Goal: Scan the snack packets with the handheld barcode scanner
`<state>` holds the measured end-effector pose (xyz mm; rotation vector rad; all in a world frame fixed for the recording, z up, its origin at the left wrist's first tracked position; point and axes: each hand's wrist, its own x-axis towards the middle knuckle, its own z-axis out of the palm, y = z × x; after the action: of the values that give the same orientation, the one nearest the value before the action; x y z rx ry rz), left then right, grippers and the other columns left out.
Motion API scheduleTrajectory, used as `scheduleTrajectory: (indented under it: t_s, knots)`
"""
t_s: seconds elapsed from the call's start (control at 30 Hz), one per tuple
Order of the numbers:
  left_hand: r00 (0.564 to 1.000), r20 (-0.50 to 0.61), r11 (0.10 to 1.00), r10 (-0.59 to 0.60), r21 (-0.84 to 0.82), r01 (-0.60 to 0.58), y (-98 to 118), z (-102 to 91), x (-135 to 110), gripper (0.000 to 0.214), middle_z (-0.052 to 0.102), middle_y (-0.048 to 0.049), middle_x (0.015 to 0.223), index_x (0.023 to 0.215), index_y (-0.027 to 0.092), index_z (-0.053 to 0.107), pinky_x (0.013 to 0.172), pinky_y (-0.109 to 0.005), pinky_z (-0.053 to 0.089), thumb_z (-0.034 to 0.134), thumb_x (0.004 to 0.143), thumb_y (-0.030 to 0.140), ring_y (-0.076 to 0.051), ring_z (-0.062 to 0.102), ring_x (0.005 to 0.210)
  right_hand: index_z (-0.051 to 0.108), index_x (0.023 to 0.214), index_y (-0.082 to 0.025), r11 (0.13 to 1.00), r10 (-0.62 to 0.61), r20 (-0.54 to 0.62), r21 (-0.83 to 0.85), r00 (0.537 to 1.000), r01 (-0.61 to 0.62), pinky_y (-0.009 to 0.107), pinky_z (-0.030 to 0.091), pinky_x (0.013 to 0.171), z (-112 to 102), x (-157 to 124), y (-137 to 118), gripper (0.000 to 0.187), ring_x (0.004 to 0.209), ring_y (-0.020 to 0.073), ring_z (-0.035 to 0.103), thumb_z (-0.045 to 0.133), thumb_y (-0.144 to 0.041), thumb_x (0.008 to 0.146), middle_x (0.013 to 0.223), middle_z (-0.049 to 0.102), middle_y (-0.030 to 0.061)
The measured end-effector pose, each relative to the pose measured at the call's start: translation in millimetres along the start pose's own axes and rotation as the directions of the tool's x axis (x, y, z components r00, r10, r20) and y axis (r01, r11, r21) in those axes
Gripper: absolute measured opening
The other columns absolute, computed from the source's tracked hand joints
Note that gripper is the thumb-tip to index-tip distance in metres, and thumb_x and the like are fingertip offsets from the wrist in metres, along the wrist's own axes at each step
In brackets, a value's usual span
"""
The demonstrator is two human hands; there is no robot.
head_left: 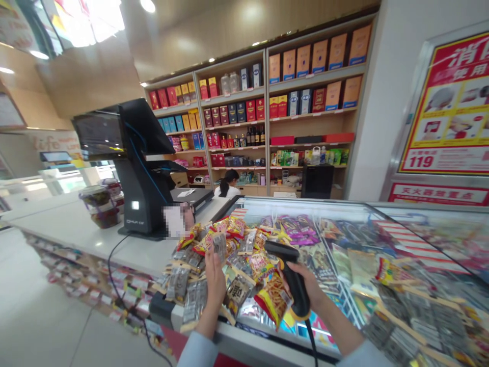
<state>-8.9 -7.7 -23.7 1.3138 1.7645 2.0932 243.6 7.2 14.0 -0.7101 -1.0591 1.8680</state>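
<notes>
My right hand [307,283] is wrapped round the grip of a black barcode scanner [296,285], whose head points left over the heap. A cable hangs from the scanner's lower end. My left hand [215,278] is raised at the left of the heap, fingers close together against a small grey snack packet [220,247]. Around both hands lie grey snack packets [178,283] and red-and-yellow snack bags [275,298], piled on the glass top of a freezer. One red-and-yellow bag sits just left of the scanner handle.
A second heap of packets [424,316] lies at right on the freezer glass [344,316]. At left, a black checkout terminal [141,204] and stacked plastic tubs [100,206] stand on a white counter [69,224]. A loose cable [110,270] hangs down its front. A person [228,184] is beyond the freezer, before shelves of boxes.
</notes>
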Motion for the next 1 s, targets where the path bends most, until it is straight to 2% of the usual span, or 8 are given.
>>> scheduleTrajectory:
  t_s: [0.17, 0.3, 0.63, 0.73, 0.87, 1.0]
  knots:
    - [0.998, 0.053, 0.995, 0.014, 0.094, -0.019, 9, 0.5, 0, 0.06, 0.043, -0.0131, 0.134, 0.129, 0.014, 0.046, 0.111, -0.043, 0.022, 0.026, 0.088, 0.054, -0.025, 0.033, 0.13, 0.061, 0.06, -0.013, 1.0, 0.022, -0.007, -0.008, 1.0, -0.022, 0.019, 0.037, 0.032, 0, -2, -2, 0.037, 0.032, 0.0092, 0.046, 0.062, -0.048, 0.068, 0.042, 0.056, 0.0018]
    - [0.996, 0.094, 0.993, 0.014, 0.114, -0.024, 8, 0.6, -1, 0.06, 0.045, -0.0134, 0.129, 0.128, 0.014, 0.048, 0.108, -0.043, 0.028, 0.026, 0.088, 0.053, -0.025, 0.038, 0.126, 0.061, 0.059, -0.013, 1.0, 0.005, 0.003, 0.009, 1.0, -0.005, 0.019, 0.037, 0.033, -1, -1, -1, 0.036, 0.033, 0.0088, 0.046, 0.061, -0.047, 0.068, 0.042, 0.055, 0.0018]
    - [0.99, 0.105, 0.984, 0.098, 0.136, -0.112, 8, 0.4, 1, 0.052, 0.048, -0.0108, 0.115, 0.126, 0.018, 0.05, 0.104, -0.044, 0.032, 0.027, 0.09, 0.048, -0.023, 0.045, 0.116, 0.063, 0.066, -0.013, 0.998, 0.016, 0.031, 0.067, 0.999, -0.018, 0.019, 0.038, 0.035, -3, 1, 1, 0.031, 0.034, 0.0093, 0.047, 0.061, -0.044, 0.069, 0.044, 0.057, 0.0021]
    - [0.979, 0.121, 0.969, 0.162, 0.17, -0.182, 10, 0.0, 1, 0.052, 0.046, -0.0111, 0.114, 0.128, 0.018, 0.047, 0.104, -0.044, 0.032, 0.027, 0.09, 0.046, -0.023, 0.044, 0.115, 0.062, 0.066, -0.013, 0.998, 0.015, 0.042, 0.065, 0.999, -0.018, 0.02, 0.037, 0.034, -3, 3, 0, 0.033, 0.033, 0.0102, 0.047, 0.059, -0.045, 0.069, 0.043, 0.057, 0.0027]
    - [0.944, 0.099, 0.919, 0.314, 0.218, -0.329, 17, -3.5, -2, 0.053, 0.043, -0.0128, 0.114, 0.128, 0.017, 0.047, 0.102, -0.044, 0.033, 0.026, 0.09, 0.046, -0.025, 0.043, 0.115, 0.061, 0.066, -0.012, 0.995, 0.03, 0.023, 0.095, 0.999, -0.032, 0.02, 0.035, 0.033, 3, 2, -6, 0.033, 0.032, 0.0098, 0.045, 0.057, -0.044, 0.07, 0.043, 0.056, 0.0022]
    - [0.899, 0.08, 0.864, 0.431, 0.251, -0.436, 27, -6.1, -4, 0.052, 0.04, -0.013, 0.115, 0.128, 0.016, 0.047, 0.101, -0.045, 0.034, 0.027, 0.09, 0.044, -0.025, 0.042, 0.114, 0.061, 0.066, -0.013, 0.992, -0.003, -0.105, 0.129, 0.994, 0.017, 0.019, 0.036, 0.036, 11, -9, -19, 0.029, 0.036, 0.0087, 0.048, 0.056, -0.041, 0.072, 0.046, 0.057, 0.0015]
